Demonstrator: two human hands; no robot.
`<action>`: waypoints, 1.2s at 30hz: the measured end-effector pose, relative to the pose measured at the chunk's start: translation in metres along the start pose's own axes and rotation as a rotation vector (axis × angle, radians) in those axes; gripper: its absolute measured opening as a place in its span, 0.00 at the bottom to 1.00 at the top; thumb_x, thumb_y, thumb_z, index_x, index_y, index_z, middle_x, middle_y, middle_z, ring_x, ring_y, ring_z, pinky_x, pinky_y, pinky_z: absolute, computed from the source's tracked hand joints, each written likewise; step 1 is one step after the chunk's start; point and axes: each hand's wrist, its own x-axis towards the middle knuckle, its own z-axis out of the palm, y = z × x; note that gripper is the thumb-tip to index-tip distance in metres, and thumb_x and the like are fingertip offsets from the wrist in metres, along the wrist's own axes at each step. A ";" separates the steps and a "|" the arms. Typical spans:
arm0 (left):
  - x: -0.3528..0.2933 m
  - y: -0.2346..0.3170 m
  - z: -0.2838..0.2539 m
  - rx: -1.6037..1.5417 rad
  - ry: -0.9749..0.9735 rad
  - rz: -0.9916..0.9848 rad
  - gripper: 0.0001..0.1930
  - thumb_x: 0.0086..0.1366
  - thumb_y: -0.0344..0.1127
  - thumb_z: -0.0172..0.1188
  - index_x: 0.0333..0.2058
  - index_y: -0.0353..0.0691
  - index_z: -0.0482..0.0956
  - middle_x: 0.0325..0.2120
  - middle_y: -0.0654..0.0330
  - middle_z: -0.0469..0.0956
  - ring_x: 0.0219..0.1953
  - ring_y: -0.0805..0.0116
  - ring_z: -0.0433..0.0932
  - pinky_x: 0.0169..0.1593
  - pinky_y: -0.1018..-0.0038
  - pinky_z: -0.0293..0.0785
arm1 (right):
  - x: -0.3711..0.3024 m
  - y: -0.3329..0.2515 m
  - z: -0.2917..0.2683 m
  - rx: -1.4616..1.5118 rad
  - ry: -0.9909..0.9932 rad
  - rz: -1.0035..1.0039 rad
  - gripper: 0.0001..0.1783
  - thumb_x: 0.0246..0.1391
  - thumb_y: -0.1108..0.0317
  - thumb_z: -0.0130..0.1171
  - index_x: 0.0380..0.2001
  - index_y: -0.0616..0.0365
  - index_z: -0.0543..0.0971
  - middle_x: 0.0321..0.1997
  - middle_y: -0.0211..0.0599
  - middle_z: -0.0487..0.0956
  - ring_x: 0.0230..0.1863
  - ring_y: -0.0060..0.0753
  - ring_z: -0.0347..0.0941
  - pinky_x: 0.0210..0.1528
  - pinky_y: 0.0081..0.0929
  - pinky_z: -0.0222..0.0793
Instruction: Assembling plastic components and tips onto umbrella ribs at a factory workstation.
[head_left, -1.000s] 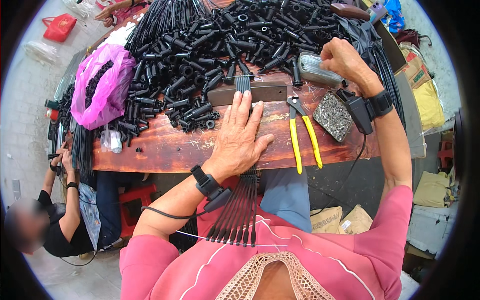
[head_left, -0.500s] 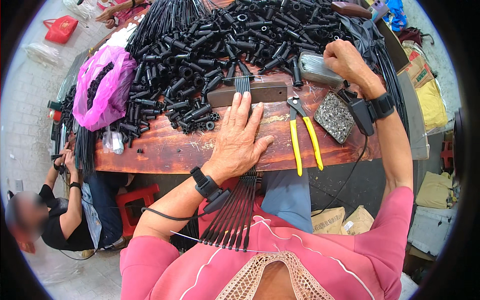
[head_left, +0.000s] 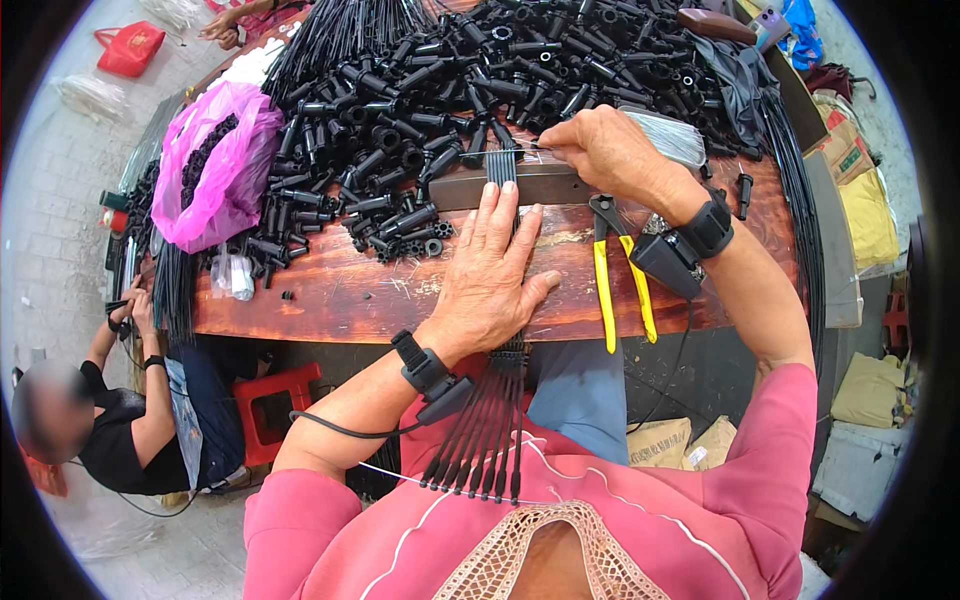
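Note:
My left hand (head_left: 488,270) lies flat, fingers stretched, over a row of thin black rods (head_left: 500,170) side by side on the table. The rods' far ends rest across a dark metal bar (head_left: 455,192); their near ends (head_left: 480,440) fan out over my lap, with a thin wire crossing them. My right hand (head_left: 615,150) pinches a thin wire just right of the far ends, where another fine wire lies across the rods. Yellow-handled cutting pliers (head_left: 604,285) lie below my right hand. My right wrist mostly hides a tray of small metal parts (head_left: 655,225).
A heap of black plastic tubular parts (head_left: 420,75) covers the far side. A box of thin clear-looking wires (head_left: 672,138) stands behind my right hand. At left are a pink bag (head_left: 185,215) and another person (head_left: 120,420). Black cables run from both my wrist devices.
My right hand has moved left from the wire box to beside the rods' far ends, now with a thin wire in its fingers. My left hand stays flat on the rods.

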 end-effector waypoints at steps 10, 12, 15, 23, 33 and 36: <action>0.001 -0.001 0.000 -0.006 0.001 0.005 0.37 0.60 0.47 0.63 0.63 0.36 0.62 0.67 0.40 0.49 0.71 0.42 0.45 0.69 0.55 0.48 | -0.002 -0.002 0.002 -0.016 -0.028 -0.059 0.17 0.48 0.75 0.59 0.44 0.59 0.81 0.35 0.53 0.81 0.37 0.55 0.78 0.40 0.41 0.75; 0.001 -0.001 -0.001 -0.005 -0.002 0.004 0.36 0.60 0.46 0.63 0.63 0.36 0.62 0.67 0.40 0.49 0.71 0.42 0.45 0.69 0.55 0.48 | 0.000 -0.003 0.002 -0.016 -0.048 -0.047 0.17 0.49 0.75 0.59 0.44 0.59 0.81 0.35 0.54 0.81 0.37 0.56 0.78 0.41 0.41 0.74; 0.001 -0.001 0.000 -0.009 -0.002 0.004 0.37 0.60 0.46 0.64 0.63 0.36 0.62 0.67 0.40 0.49 0.71 0.42 0.45 0.69 0.55 0.49 | 0.000 -0.006 0.000 -0.015 -0.059 -0.037 0.17 0.49 0.74 0.59 0.45 0.59 0.81 0.35 0.54 0.81 0.38 0.56 0.78 0.42 0.41 0.74; 0.001 0.000 -0.001 -0.013 0.005 0.010 0.37 0.60 0.46 0.64 0.63 0.36 0.62 0.67 0.40 0.49 0.71 0.41 0.45 0.69 0.54 0.49 | 0.003 -0.006 -0.001 0.002 -0.106 0.000 0.17 0.49 0.74 0.59 0.45 0.58 0.81 0.36 0.55 0.80 0.39 0.56 0.78 0.42 0.42 0.74; 0.001 0.000 -0.002 -0.003 -0.006 0.001 0.37 0.60 0.46 0.64 0.63 0.36 0.62 0.67 0.40 0.49 0.71 0.42 0.45 0.69 0.55 0.48 | 0.012 -0.003 -0.006 -0.127 -0.205 0.031 0.22 0.49 0.76 0.55 0.47 0.43 0.83 0.37 0.52 0.82 0.41 0.52 0.79 0.45 0.42 0.75; 0.001 0.001 -0.001 -0.006 -0.009 -0.003 0.36 0.60 0.46 0.63 0.63 0.36 0.62 0.67 0.40 0.49 0.71 0.42 0.45 0.69 0.55 0.48 | 0.015 -0.002 -0.011 -0.137 -0.249 0.042 0.25 0.48 0.77 0.53 0.48 0.41 0.83 0.37 0.52 0.82 0.41 0.52 0.79 0.45 0.43 0.74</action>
